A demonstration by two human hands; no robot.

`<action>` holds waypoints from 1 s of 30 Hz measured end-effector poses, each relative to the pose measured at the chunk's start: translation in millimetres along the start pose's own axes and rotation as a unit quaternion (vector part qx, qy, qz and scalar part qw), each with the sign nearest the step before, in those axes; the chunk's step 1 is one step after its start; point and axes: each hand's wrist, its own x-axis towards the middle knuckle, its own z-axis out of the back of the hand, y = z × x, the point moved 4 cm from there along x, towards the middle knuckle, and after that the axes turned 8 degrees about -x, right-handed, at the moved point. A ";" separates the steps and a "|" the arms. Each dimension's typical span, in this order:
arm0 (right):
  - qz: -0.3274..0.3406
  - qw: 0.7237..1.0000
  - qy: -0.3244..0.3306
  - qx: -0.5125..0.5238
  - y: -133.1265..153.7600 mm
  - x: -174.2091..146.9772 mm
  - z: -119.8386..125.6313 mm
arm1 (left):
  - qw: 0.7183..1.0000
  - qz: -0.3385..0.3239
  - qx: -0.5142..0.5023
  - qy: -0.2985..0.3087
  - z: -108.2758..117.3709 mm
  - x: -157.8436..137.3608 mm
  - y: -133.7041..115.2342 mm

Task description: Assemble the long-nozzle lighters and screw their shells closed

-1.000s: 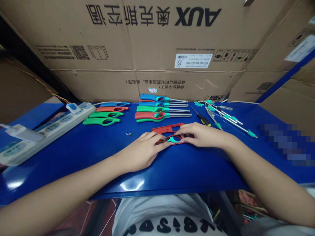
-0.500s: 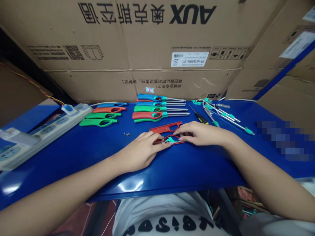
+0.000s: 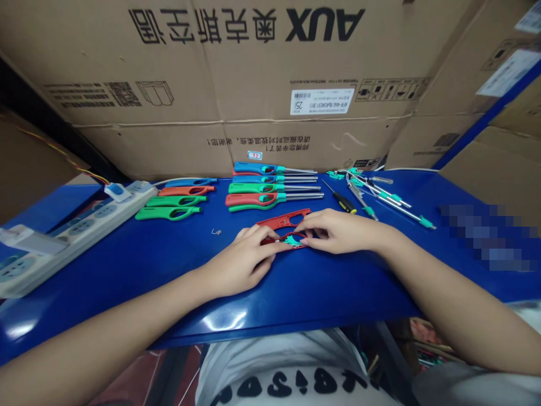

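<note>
A brown cardboard panel [image 3: 181, 62], printed upside down, stands behind the blue tabletop [image 3: 338, 287]. A white power strip [image 3: 82, 228] lies diagonally along the left side, with two plugs inserted.

The left hand [image 3: 243, 256] grasps the left end of the lower red shell half [image 3: 267, 241] between thumb and fingers. The right hand [image 3: 338, 231] pinches the right end of the same part, fingers curled. The part rests open side up at the near centre of the tabletop; whether the fingertips also grip pieces inside it cannot be determined, as they cover the cavity.

Rod assemblies [image 3: 395, 198] with teal fittings are spread at the far right. Finished lighters [image 3: 251, 187] are rowed at the far centre, rods pointing right. Four handles [image 3: 164, 200] are rowed to their left. The upper red shell half [image 3: 279, 219] lies just beyond the lower one. A screwdriver [image 3: 344, 203] lies between lighters and rod assemblies. A teal trigger piece [image 3: 291, 241] sits inside the lower half. Small metal pieces [image 3: 217, 232] lie beyond the left hand.
</note>
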 end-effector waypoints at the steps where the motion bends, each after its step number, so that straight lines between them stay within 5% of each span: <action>1: -0.001 1.000 -0.005 -0.001 0.7 0.6 -0.3 | 1.000 -0.001 0.000 0.001 -0.3 -0.4 0.3; 30: -0.095 0.995 -0.013 0.013 -2.2 6.1 -10.8 | 1.000 -0.026 0.014 -0.006 0.6 0.3 1.9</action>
